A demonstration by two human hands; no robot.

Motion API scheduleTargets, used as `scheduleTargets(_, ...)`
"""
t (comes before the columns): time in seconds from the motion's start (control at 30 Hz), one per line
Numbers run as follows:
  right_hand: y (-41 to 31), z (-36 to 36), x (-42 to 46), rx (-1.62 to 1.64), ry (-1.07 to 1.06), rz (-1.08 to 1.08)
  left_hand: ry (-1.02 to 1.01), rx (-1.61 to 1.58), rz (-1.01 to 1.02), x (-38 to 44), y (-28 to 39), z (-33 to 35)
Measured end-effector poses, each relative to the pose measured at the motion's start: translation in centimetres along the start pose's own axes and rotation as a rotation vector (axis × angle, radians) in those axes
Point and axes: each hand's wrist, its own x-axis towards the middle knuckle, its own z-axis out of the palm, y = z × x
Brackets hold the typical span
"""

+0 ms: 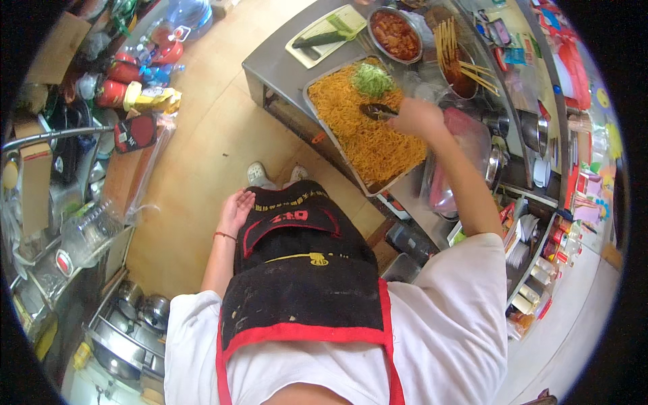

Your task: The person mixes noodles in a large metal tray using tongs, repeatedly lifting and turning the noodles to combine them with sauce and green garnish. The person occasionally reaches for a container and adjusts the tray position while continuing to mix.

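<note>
My right hand (417, 119) grips a dark metal serving utensil (377, 111), whose head lies over the noodles; I cannot tell if it is a spoon or tongs. Yellow noodles (372, 152) fill a large rectangular metal tray (338, 148) on the counter. A heap of shredded green vegetable (373, 79), which looks like cucumber, rests on them near the tray's far end. My left hand (236, 206) hangs at my side by the black apron (304, 263), holding nothing, its fingers loosely extended.
Beyond the tray, a cucumber (321, 39) lies on a pale board (306, 56). Right of it stand a metal bowl of red stewed food (395, 34) and a sauce container (463, 76) with wooden sticks (445, 43). A pink-lidded container (458, 157) sits beside the tray. Crowded shelves (136, 167) line the left.
</note>
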Motion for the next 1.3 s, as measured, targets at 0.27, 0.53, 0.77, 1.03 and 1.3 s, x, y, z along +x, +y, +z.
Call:
scheduleTargets(0.27, 2.1, 10.0, -4.5, 1.379, -0.168, 0.191, -0.699, 1.268, 0.745, -12.8, -2.7, 21.4)
scheduleTargets(0.53, -2.1, 16.9, -9.5, 2.885, -0.5, 0.384, -1.033, 1.429, 1.264, -18.7, -9.4, 26.7)
scheduleTargets(0.77, 0.7, 18.4, -10.1, 3.079, -0.43, 0.495, -0.958, 1.595, 1.056, -18.4, -12.8, 27.4)
scheduleTargets(1.03, 5.1, 23.0, -8.1, 2.722, 0.078, 0.514, -1.231, 1.555, 0.939, -16.7, -17.2, 28.1)
scheduleTargets(1.3, 7.1, 31.0, -2.3, 1.246, 0.392, 0.645, -0.945, 1.662, 0.692, -14.7, -16.5, 28.4)
